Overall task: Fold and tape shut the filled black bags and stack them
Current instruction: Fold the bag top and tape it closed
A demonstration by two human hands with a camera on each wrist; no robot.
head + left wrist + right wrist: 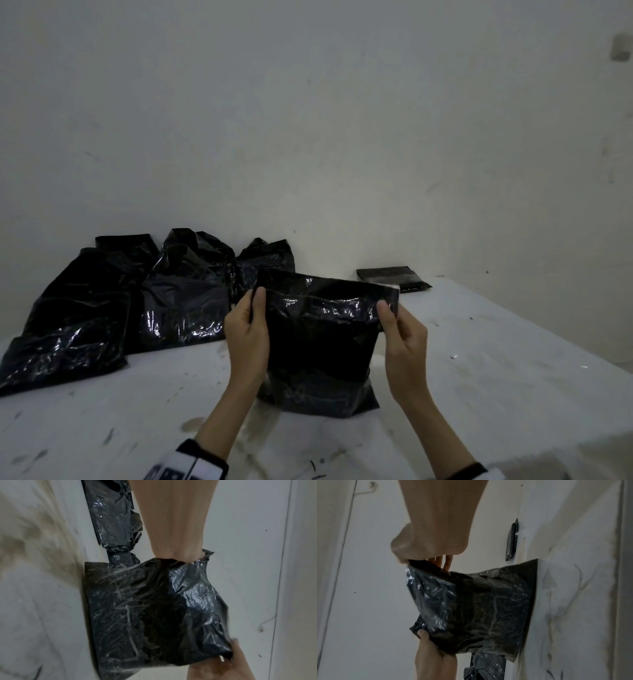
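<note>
White table (479, 377) is carrying everything; it's pushed against the wall (308, 120), which is likely why the waiting bags are leaning there.

Pile of filled black bags (137, 301) is sitting at the back left, slumped against the wall, tops loose and unsealed as far as I can tell. Probably queued there to keep the front of the table free for folding.

Working bag (322, 346) is standing at the centre front, base on the table, mouth pointing up. Long axis is running roughly vertical, tilting slightly away from the person. Top edge is running left-right between the hands.

Flat black packet (394, 279) is lying at the back right by the wall, well apart from the pile. Reads as a finished one starting the stack, but I can't confirm tape on it.

Left hand (248, 325) is pinching the top left corner, thumb in front, fingers curled behind.

Right hand (404, 332) is pinching the top right corner the same way. Judging: both are stretching the mouth flat and taut so the first fold comes out straight.

No tape visible anywhere.
</note>
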